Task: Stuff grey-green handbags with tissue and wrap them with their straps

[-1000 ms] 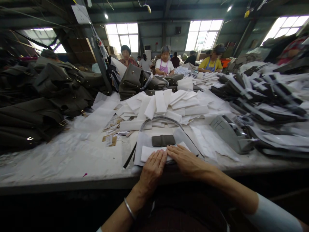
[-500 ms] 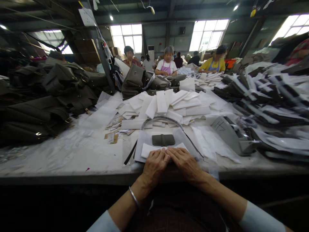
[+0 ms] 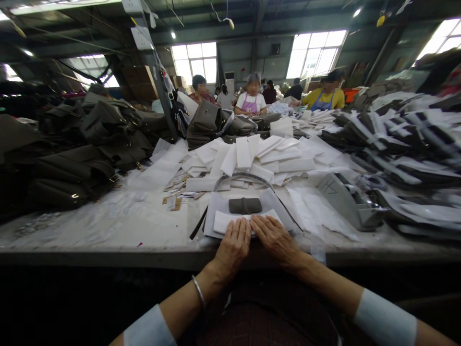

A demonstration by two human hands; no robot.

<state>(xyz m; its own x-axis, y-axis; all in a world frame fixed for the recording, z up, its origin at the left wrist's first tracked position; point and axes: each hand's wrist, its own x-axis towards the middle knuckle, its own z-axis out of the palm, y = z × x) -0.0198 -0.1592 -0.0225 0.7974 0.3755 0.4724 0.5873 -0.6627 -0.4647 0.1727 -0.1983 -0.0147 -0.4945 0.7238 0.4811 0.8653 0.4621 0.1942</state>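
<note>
A grey bag (image 3: 288,218) lies flat at the table's front edge, its wrapped handle (image 3: 248,176) arching away from me. Thin white sheeting covers much of it, around a dark grey strap tab (image 3: 245,205). Across its near part is a folded white foam sheet (image 3: 224,222). My left hand (image 3: 235,245) lies on the foam with fingers stretched flat. From the right, my right hand (image 3: 275,240) rests on it too, fingers extended. The fingertips of both hands nearly meet, and neither hand grips anything.
White foam pieces (image 3: 243,153) are heaped behind the bag. A grey tape dispenser (image 3: 340,199) stands at right, beside stacked wrapped bag parts (image 3: 403,168). Dark bags (image 3: 72,168) are piled left, near brown tags (image 3: 173,202). Several people work farther back.
My left hand's fingers have straightened and flattened on the foam, and the hand has drawn slightly toward me. The right hand remains in about the same place. The whole view has shifted a little.
</note>
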